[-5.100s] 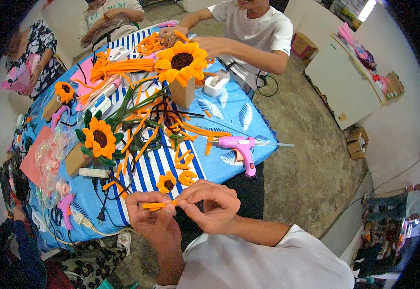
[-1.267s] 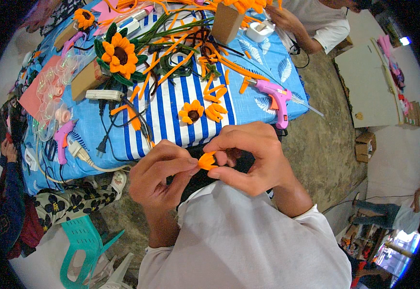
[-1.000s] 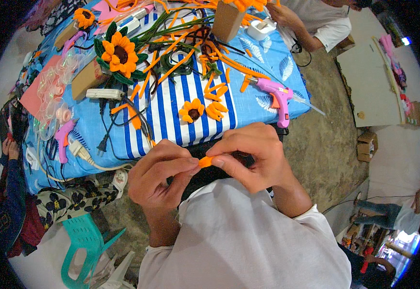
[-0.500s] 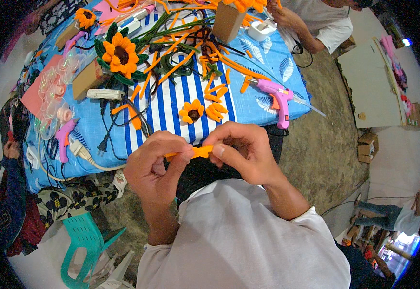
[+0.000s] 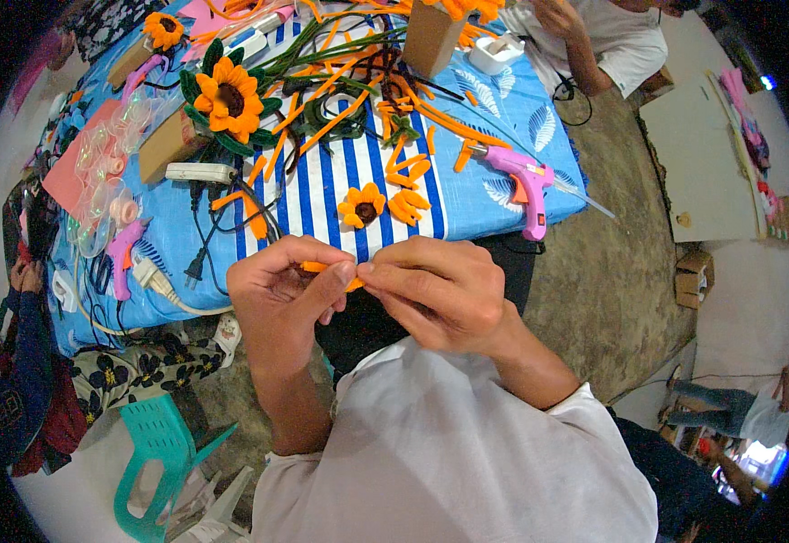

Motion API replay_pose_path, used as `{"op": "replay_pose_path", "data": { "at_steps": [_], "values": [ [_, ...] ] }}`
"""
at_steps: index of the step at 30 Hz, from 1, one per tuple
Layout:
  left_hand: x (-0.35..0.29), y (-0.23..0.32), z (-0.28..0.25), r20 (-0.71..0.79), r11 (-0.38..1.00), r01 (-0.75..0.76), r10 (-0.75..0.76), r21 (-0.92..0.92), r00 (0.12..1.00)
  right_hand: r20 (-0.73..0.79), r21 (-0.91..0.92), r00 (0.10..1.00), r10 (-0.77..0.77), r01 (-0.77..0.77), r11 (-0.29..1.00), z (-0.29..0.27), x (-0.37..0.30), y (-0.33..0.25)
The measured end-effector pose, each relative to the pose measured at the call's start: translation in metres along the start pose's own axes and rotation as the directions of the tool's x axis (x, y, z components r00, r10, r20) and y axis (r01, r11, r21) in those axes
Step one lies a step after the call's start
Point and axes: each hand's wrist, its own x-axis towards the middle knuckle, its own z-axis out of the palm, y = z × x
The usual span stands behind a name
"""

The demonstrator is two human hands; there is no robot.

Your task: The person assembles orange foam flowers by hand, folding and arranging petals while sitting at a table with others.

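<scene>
- The orange fuzzy piece point(image 5: 355, 285) sits between the person's fingertips, just off the table's near edge; only scraps of it show now, where half a second ago it stretched plainly from hand to hand.
- The left hand point(image 5: 275, 288) clamps it between thumb and forefinger.
- The right hand point(image 5: 453, 291) has closed in, fingertips bunched together on its other end; I'd judge this as close pinching or twisting, the piece not yet finished.
- Beyond, the small orange flower point(image 5: 365, 213) and loose orange petals point(image 5: 406, 206) lie unmoved on the striped cloth point(image 5: 327, 204).
- Farther right rests a purple glue gun point(image 5: 530, 183).
</scene>
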Motion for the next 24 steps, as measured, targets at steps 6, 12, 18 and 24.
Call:
{"op": "replay_pose_path", "data": {
  "at_steps": [6,12,18,24],
  "values": [
    [0.002,-0.003,0.002,0.006,0.995,0.042,-0.042,-0.086,0.999,-0.011,0.056,1.0,0.028,-0.027,0.998,0.001,-0.004,0.006],
    [0.002,-0.005,0.007,0.02,0.989,0.048,-0.046,-0.138,0.999,-0.048,0.069,0.996,0.075,-0.071,0.995,0.0,-0.004,0.006],
    [0.003,-0.026,0.008,0.084,0.966,-0.066,0.089,-0.251,0.993,-0.017,0.15,0.963,0.268,-0.263,0.953,-0.001,-0.01,0.001],
    [0.006,-0.035,0.009,0.022,0.956,-0.038,0.046,-0.292,0.999,0.017,0.276,0.918,0.395,-0.385,0.881,-0.001,-0.012,0.002]
  ]
}}
